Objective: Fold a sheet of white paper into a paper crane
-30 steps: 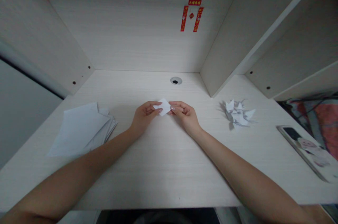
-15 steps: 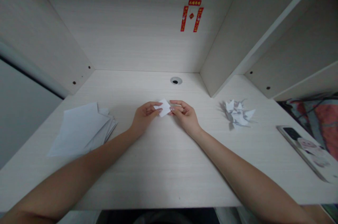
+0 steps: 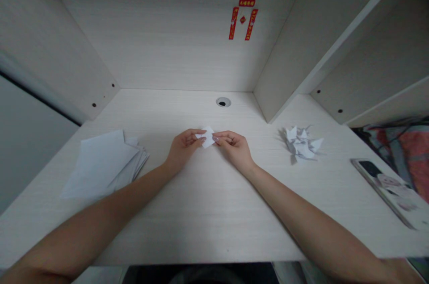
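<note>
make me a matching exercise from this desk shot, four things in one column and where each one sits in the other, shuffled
Things:
1. small folded paper
2. stack of white sheets
3. pile of folded paper pieces
4. phone

Places:
a. far right edge of the desk
b. left side of the desk
c. pinched between left hand and right hand
d. right of the hands, near the shelf divider

Pairs: 1-c, 2-b, 3-d, 4-a
</note>
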The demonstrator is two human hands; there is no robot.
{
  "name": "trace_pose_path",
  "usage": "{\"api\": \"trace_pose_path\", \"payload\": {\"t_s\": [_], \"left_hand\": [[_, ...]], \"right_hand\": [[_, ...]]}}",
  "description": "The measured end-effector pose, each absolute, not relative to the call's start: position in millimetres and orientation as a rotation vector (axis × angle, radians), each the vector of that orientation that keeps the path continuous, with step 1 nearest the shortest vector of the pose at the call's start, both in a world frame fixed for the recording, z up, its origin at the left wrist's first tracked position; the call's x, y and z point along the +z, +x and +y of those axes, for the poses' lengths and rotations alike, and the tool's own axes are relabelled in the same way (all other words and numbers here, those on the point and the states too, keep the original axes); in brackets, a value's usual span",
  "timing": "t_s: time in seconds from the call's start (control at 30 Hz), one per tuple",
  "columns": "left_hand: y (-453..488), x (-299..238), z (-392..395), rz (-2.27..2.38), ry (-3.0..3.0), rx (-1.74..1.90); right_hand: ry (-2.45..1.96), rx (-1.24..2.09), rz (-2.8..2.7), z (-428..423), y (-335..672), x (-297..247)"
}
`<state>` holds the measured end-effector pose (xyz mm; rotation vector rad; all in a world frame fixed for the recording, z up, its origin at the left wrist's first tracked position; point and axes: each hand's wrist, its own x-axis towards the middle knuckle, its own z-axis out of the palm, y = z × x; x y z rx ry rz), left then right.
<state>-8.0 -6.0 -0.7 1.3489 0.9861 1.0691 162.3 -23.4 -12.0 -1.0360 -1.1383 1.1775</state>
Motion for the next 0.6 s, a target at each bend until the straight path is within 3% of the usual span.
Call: {"api": "trace_pose_path", "payload": {"t_s": [0.6], "left_hand": [[-7.2, -3.4, -7.4, 1.01, 1.412, 1.048]], "right_hand": [[-1.033, 1.029, -1.211, -32.7, 158.3, -5.2]]}}
